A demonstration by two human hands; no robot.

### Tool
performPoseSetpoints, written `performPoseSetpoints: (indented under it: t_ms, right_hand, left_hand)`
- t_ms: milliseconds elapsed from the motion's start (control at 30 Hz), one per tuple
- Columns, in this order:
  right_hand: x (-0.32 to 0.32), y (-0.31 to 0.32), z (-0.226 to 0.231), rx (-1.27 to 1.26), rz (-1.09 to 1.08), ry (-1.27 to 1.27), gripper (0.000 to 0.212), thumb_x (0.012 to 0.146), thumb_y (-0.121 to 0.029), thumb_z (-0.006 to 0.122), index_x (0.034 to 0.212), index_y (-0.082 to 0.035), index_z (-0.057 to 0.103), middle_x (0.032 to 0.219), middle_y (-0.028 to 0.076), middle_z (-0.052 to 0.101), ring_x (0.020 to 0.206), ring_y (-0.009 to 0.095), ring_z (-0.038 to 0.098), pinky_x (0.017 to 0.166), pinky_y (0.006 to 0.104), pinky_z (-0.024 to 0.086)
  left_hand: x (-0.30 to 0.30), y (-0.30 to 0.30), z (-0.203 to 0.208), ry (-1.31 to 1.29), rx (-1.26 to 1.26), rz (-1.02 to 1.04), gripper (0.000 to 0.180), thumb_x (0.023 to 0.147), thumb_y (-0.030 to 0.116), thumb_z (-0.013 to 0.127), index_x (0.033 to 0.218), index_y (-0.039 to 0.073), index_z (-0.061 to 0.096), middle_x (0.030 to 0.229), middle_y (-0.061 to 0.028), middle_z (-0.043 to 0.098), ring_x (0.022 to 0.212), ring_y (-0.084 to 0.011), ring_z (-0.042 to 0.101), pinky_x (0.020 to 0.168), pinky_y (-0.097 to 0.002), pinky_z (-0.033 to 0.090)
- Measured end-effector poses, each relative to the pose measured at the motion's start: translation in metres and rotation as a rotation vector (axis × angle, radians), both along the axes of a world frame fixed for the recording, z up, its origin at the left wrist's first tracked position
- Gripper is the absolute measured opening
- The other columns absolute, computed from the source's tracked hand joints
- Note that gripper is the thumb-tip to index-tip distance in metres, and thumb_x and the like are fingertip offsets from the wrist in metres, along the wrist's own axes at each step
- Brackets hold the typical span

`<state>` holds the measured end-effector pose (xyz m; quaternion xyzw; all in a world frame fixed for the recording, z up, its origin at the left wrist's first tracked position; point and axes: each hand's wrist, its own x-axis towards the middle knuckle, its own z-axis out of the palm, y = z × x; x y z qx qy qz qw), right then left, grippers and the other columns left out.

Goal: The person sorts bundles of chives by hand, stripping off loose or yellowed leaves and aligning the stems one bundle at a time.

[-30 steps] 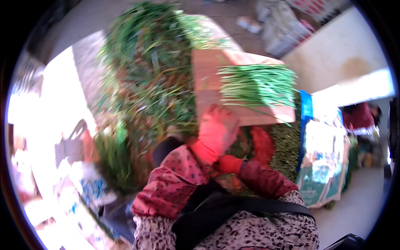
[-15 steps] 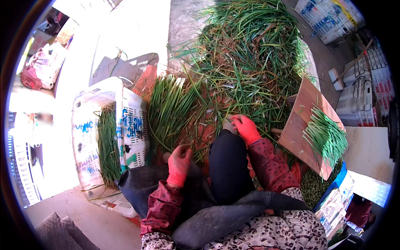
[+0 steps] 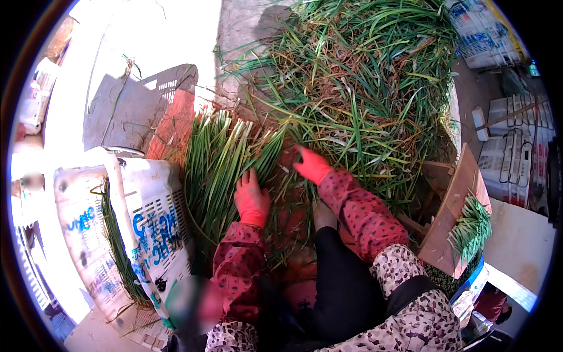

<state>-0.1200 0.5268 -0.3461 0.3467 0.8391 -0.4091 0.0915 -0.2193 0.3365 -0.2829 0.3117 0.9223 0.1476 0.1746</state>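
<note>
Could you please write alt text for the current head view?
A person's red-gloved left hand and right hand are at the edge of long green stalks. A tangled green heap lies beyond, a white crate at left, a board bearing more stalks at right.

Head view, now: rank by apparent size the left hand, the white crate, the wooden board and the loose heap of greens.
Largest to smallest, as they look:
1. loose heap of greens
2. white crate
3. wooden board
4. left hand
</note>
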Motion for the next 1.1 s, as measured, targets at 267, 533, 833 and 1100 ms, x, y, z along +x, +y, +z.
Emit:
performPoseSetpoints:
  t_ms: [267,533,833,1100]
  right_hand:
    - [0.014,0.073,0.044,-0.427,-0.488,0.146,0.043,0.087,-0.025,0.062,0.122,-0.002,0.053,0.097,0.007,0.067,0.075,0.012,0.064,0.065,0.0279,0.050]
    - [-0.045,0.025,0.054,-0.765,-0.414,0.260,0.029,0.088,-0.025,0.061,0.105,-0.001,0.060,0.080,0.004,0.067,0.059,0.009,0.059,0.048,0.0218,0.042]
    - [0.010,0.026,0.065,0.338,-0.119,0.339,0.011,0.082,-0.025,0.059,0.082,-0.015,0.061,0.075,0.011,0.064,0.067,0.034,0.061,0.058,0.0430,0.049]
    - [0.025,0.057,0.080,-0.488,-0.434,-0.030,0.047,0.082,-0.043,0.067,0.110,-0.006,0.060,0.090,0.004,0.065,0.071,0.013,0.063,0.061,0.0275,0.049]
  left_hand:
    - [-0.033,-0.004,-0.041,0.173,0.057,0.000,0.034,0.074,0.008,0.059,0.107,0.016,0.062,0.081,-0.0116,0.062,0.070,-0.0335,0.061,0.059,-0.0446,0.048]
    - [-0.013,-0.019,0.017,0.132,0.117,-0.016,0.043,0.075,0.002,0.059,0.115,0.017,0.062,0.081,-0.0125,0.061,0.071,-0.0335,0.060,0.061,-0.0420,0.047]
    - [0.023,-0.073,0.031,-0.212,0.403,0.245,0.041,0.079,-0.009,0.057,0.116,0.007,0.062,0.098,-0.0085,0.065,0.091,-0.0191,0.062,0.081,-0.0290,0.047]
    - [0.009,-0.098,0.036,0.081,0.196,0.016,0.054,0.073,-0.008,0.050,0.115,0.022,0.064,0.087,-0.0129,0.063,0.079,-0.0315,0.061,0.069,-0.0366,0.050]
